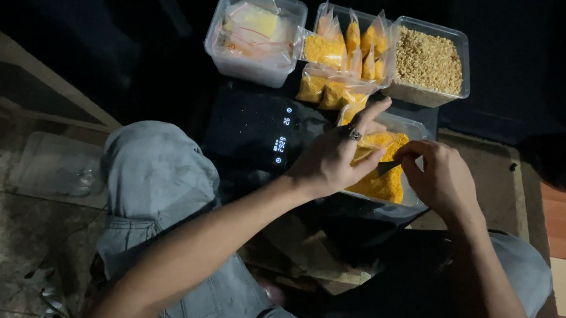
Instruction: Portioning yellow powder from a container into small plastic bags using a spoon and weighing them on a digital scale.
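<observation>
While the person sits on the floor with knees apart in grey trousers, both hands work over a clear plastic tub of yellow-orange crumb set just in front of them. Left hand, ring on one finger, is partly spread: index finger stretched up, thumb and other fingers pinched on a small clear plastic bag held above the tub. Right hand is curled closed on a small dark scoop, its tip pointing toward the bag mouth. The two hands are near each other, not touching.

Just left of the tub, a black digital scale with lit white digits lies flat.

Beyond it, a row of three clear containers:
- left tub holding flat empty-looking clear bags and a pale yellow sheet
- middle tub stacked with filled small bags of yellow crumb, some spilling forward beside the scale
- right tub full of tan granules

A clear plastic lid lies on the floor beside the left knee. Tiled floor shows at far right. Lighting dim; background dark.
</observation>
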